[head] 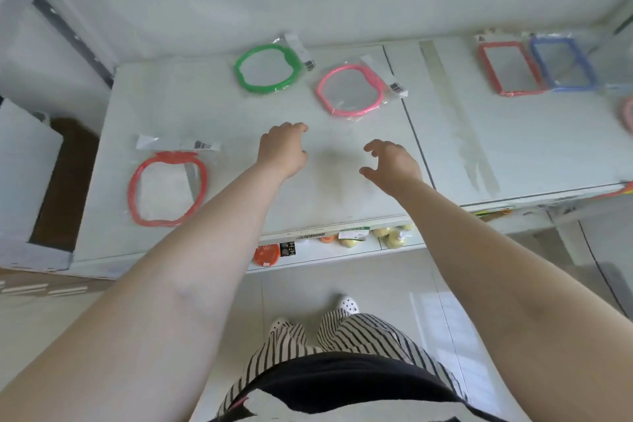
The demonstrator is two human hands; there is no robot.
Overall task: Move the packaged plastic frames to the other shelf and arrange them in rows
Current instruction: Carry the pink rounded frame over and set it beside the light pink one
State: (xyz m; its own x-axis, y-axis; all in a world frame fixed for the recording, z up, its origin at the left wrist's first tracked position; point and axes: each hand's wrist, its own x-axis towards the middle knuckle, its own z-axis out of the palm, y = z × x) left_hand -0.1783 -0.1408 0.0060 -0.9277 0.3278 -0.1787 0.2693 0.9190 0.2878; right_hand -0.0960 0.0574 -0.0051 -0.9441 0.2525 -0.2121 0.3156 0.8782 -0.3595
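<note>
I see both arms stretched out over a white shelf [342, 195], with nothing between them and the packets. My left hand [282, 151] hovers with its fingers loosely curled and holding nothing; my right hand [392, 163] does the same, thumb and fingers spread, released. Three round packaged frames lie on this shelf: a red one [166, 188] near and to the left, a green one [269, 68] far, and a pink one [350, 89] just right of it and well apart from the red. Each sits in a clear bag with a white header strip and a barcode too blurred to read. On the neighbouring shelf [513, 154] to the right, a red rectangular frame [510, 68] and a blue rectangular frame [563, 63] lie touching, far back. Below the near edge, a lower shelf [325, 262] holds an orange round item [266, 254] and yellow items [390, 238]; the labels there are unreadable
</note>
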